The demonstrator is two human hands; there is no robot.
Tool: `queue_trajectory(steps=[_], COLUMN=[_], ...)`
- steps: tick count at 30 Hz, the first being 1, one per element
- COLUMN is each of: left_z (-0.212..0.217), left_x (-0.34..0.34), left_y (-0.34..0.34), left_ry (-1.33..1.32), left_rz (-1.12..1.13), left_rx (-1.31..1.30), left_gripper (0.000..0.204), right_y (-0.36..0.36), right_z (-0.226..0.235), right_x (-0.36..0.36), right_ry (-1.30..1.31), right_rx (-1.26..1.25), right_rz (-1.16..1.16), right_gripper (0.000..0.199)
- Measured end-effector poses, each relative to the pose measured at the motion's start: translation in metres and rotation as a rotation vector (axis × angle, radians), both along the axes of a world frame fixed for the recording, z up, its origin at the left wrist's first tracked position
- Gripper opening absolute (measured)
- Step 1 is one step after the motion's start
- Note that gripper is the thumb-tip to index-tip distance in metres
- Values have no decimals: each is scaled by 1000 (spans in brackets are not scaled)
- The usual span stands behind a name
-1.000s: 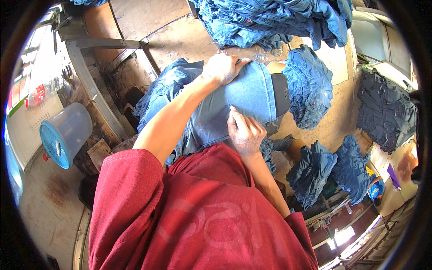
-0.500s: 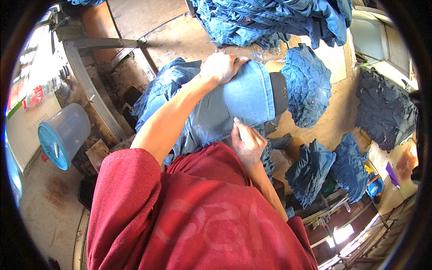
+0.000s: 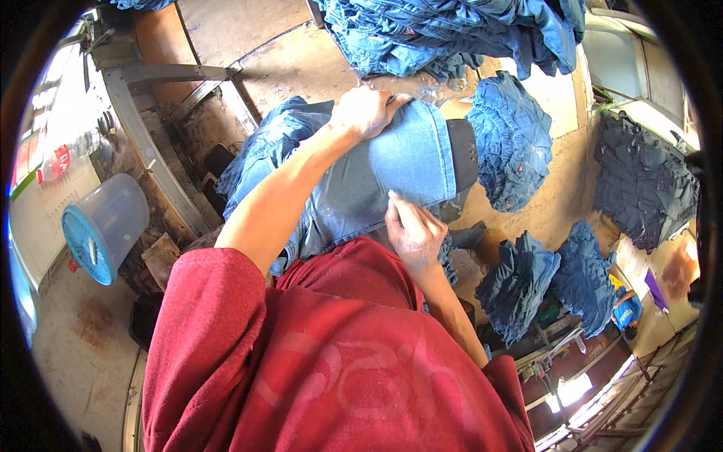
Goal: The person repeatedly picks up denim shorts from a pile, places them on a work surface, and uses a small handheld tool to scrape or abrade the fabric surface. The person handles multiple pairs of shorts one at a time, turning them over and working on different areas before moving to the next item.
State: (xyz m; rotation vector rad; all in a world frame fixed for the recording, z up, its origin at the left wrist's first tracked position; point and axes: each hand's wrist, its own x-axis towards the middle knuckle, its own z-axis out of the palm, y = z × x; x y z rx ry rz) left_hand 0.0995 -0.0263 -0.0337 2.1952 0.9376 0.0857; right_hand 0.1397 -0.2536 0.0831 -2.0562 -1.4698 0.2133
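- Light-blue denim trouser leg (image 3: 403, 154) already drawn over a dark board (image 3: 465, 153), hem short of the board's rounded right end; seemingly mid-work, not yet off.
- Bent over the board's far edge, left hand (image 3: 363, 113), fingertips hidden, grip impossible to tell.
- Near its front edge, right hand (image 3: 414, 232) curled, thumb and forefinger seemingly pressed together; anything pinched too small to make out.
- Beyond, denim heap (image 3: 452, 36) cut off above; done or waiting, unclear.
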Motion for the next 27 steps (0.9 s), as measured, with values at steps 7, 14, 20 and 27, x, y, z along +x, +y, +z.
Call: queue_trajectory(steps=[7,14,20,27], left_z=[-3,1,-1,0], left_x=[0,0,0,0], left_y=[-1,0,0,0], left_ry=[2,73,22,14], left_rz=[-5,-8,-6,-13], left_rx=[23,-85,8,-18], left_gripper=[51,68,50,53], right_y=[12,4,4,2], right_z=[-9,-2,-6,-3], right_x=[6,2,2,7], right_ry=[-93,-98,-12,-88], right_rx=[-5,-109,-12,-126], right_rz=[66,79,-7,91], right_gripper=[18,22,16,16])
